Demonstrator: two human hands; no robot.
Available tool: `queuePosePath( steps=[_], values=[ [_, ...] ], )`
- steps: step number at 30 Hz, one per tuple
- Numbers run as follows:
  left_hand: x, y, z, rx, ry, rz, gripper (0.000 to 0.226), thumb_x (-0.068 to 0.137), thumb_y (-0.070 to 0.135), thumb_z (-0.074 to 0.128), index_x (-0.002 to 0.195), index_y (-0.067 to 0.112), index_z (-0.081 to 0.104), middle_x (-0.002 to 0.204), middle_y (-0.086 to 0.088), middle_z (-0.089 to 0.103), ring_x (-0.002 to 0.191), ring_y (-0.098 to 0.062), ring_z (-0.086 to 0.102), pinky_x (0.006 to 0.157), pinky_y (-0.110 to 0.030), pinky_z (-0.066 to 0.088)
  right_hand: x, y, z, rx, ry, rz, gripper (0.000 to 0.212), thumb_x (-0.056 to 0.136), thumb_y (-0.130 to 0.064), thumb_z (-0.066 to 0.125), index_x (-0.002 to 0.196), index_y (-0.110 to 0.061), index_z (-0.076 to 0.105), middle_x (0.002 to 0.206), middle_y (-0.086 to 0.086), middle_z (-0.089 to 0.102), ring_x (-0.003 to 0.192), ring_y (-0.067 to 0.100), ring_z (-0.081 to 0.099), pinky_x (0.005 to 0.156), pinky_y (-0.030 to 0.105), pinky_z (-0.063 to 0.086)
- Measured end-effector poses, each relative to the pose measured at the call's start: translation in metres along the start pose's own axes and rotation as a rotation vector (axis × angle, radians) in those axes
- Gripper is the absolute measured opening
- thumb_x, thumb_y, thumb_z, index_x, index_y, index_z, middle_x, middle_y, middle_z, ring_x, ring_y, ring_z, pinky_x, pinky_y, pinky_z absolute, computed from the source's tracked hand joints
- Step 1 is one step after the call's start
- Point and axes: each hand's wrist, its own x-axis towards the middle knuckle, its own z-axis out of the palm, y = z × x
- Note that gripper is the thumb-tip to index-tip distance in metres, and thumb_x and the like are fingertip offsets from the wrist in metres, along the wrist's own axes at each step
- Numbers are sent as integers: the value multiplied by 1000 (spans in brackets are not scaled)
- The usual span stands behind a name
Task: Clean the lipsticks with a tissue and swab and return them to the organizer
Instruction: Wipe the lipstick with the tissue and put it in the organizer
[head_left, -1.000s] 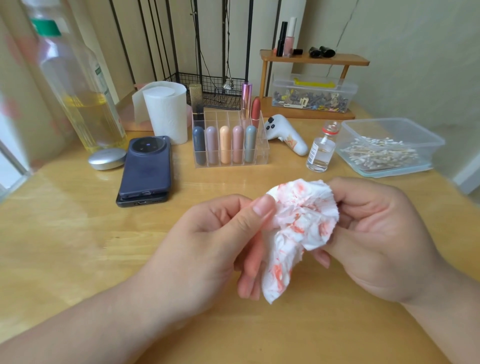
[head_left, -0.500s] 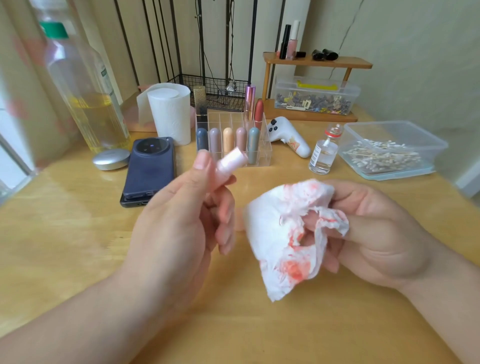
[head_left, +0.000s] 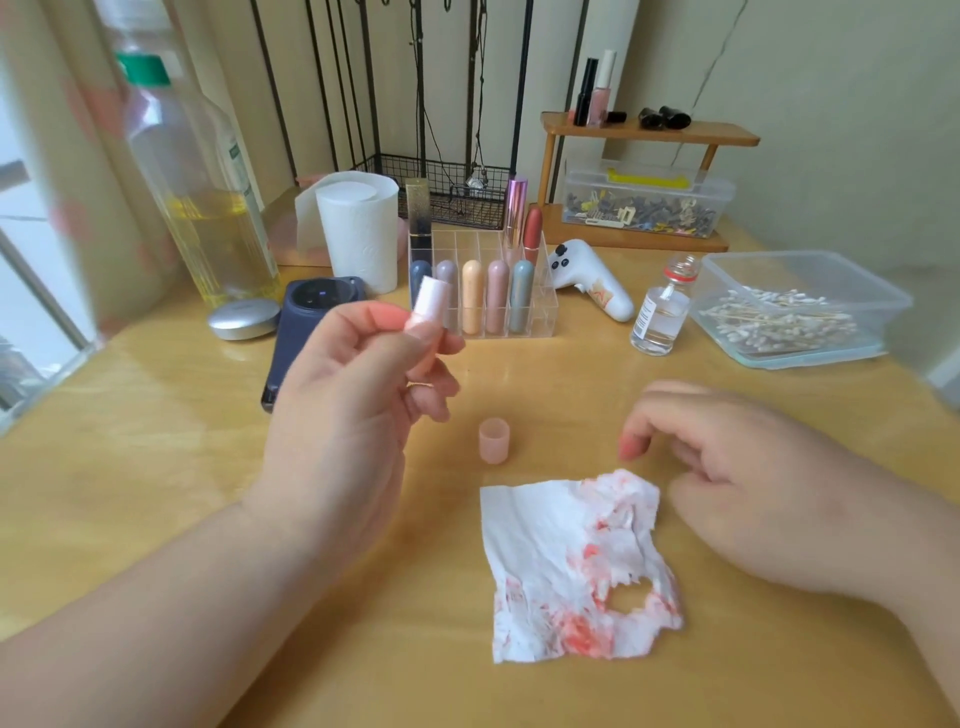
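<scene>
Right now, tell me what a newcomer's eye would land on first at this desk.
The red-smeared tissue, lying flat on the wooden table between the two arms, grabs attention first. Next comes the pale lipstick tube, raised in the grip of the left hand, with a small pink cap standing alone just behind the tissue. Beyond them, a clear organizer holds a row of pastel lipsticks.

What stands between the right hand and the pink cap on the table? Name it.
Nothing visible. Bare table lies between the right hand and the pink cap; the stained tissue lies nearer the person, off that line.
</scene>
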Motion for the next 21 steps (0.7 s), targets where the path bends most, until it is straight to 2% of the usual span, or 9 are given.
queuePosePath(
  steps=[3,5,7,9,10,13,16,19,21],
  values=[
    [10,-11,-3,156,-8,-64,26,89,8,73,105,8,52,92,-11,76,82,-25,71,68,-31,51,5,-8,8,26,309,-6,33,67,-12,47,90,-32,59,79,-19,50,76,9,50,62,23,37],
    [15,-15,-4,203,-6,-146,29,90,9,71,112,5,53,96,-11,77,93,-31,73,77,-41,56,13,-16,23,49,422,-45,22,71,-22,57,91,-27,64,78,-21,51,79,4,51,67,16,36],
    [16,-16,-5,231,-1,-195,32,90,10,71,116,4,54,97,-13,76,93,-33,73,79,-46,59,23,-25,40,60,420,-59,27,75,-42,68,95,-25,68,83,-25,53,84,3,50,73,17,40],
    [14,-15,-3,250,2,-212,33,89,12,72,116,5,54,99,-17,74,88,-31,74,76,-47,61,33,-27,52,57,359,-2,43,75,-62,66,98,-25,69,86,-22,55,89,2,48,80,20,44],
    [12,-16,-2,261,-4,-217,32,90,11,72,115,7,54,100,-18,73,86,-30,74,76,-47,61,37,-26,55,36,335,25,47,74,-66,64,98,-26,68,86,-20,55,90,3,48,81,23,44],
    [5,-20,0,275,-38,-240,31,90,11,71,115,9,53,104,-23,70,84,-32,75,81,-52,59,45,-24,62,6,296,36,34,77,-64,66,85,-31,66,79,-17,51,89,6,46,77,24,41],
    [0,-21,7,257,-73,-244,31,90,9,70,115,7,52,102,-23,69,85,-33,76,85,-54,59,48,-18,67,93,308,16,22,81,-52,72,80,-29,73,75,-13,54,87,6,49,75,25,41],
    [-3,-19,10,218,-127,-234,34,88,6,69,117,3,52,95,-19,74,90,-35,75,87,-53,58,47,-18,64,172,409,-10,16,78,-42,76,77,-27,70,75,-12,59,83,6,53,75,25,46],
    [-3,-17,8,199,-151,-221,39,82,7,72,116,0,54,96,-20,74,92,-37,74,89,-51,58,43,-18,57,283,472,18,15,77,-33,79,79,-25,66,75,-11,64,69,8,54,67,24,48]
  ],
)
